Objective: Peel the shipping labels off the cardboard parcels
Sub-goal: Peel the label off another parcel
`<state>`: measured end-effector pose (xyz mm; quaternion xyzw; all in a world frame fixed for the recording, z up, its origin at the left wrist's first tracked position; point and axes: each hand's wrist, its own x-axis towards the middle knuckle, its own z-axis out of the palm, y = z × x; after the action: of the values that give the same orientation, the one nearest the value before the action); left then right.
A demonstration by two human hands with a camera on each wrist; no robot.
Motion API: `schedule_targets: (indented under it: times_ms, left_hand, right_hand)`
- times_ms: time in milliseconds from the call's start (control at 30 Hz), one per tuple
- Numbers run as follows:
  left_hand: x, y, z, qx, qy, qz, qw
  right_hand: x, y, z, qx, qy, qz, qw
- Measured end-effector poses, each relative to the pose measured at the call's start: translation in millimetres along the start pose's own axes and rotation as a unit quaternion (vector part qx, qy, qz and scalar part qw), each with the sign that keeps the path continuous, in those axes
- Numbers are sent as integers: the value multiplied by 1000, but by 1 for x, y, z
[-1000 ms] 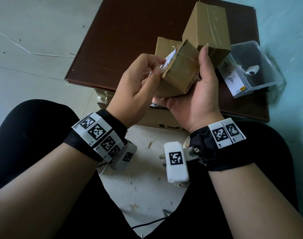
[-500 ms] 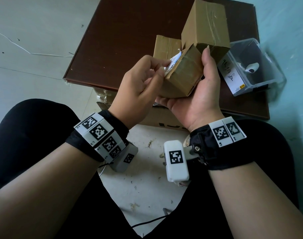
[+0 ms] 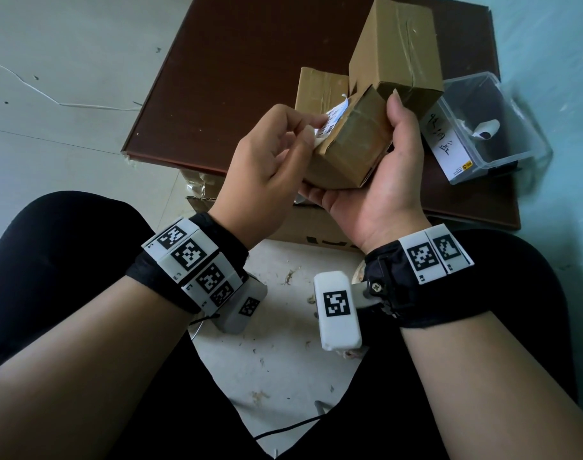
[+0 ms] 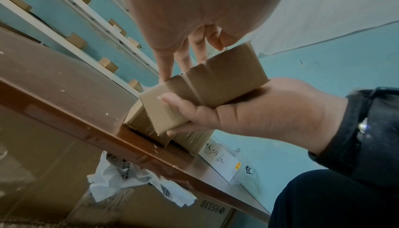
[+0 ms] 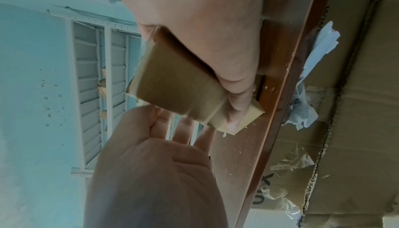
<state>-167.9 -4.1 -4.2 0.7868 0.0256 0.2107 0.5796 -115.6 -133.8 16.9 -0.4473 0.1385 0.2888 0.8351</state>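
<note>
Peeling is underway: the left hand (image 3: 266, 154) pinches a lifted corner of a white shipping label (image 3: 331, 122) w/ thumb and forefinger, other fingers curled loosely behind. That label sits on the far-left face of a small cardboard parcel (image 3: 349, 151), partly stuck, its free upper edge curling away from the card. The right hand (image 3: 383, 174) cradles the parcel from below and the right side, palm up, thumb pressed along the top-right edge; in the left wrist view its fingers (image 4: 172, 101) wrap under the box's taped face. This hold likely braces the box so the pull on the label doesn't drag it along. The box is tilted, label face turned toward the left hand, raised above the brown surface (image 3: 243, 68) and over the person's lap. Both forearms angle inward, wrists slightly bent, wrist bands w/ printed markers facing up.

Behind the held box, two more parcels (image 3: 396, 51) stand on the surface, touching each other. Just beside them to the right is a clear plastic bin (image 3: 515, 127) w/ a white handwritten card on its front and what may be a rolled-up peeled label inside, though it's too small to be sure. Crumpled white paper (image 4: 129, 185) hangs below the surface edge.
</note>
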Motion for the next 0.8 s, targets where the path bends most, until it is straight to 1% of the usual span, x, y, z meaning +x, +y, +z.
schedule_targets:
  times_ms: [167, 333, 800]
  left_hand:
    - [1, -1, 0, -15, 10, -15, 1000]
    - [0, 2, 1, -13, 14, -21, 1000]
    - [0, -1, 2, 5, 26, -12, 1000]
  right_hand:
    - [-2, 0, 2, -26, 5, -1, 1000]
    - [-4, -1, 2, -26, 7, 3, 1000]
    - [1, -1, -2, -19, -8, -4, 1000]
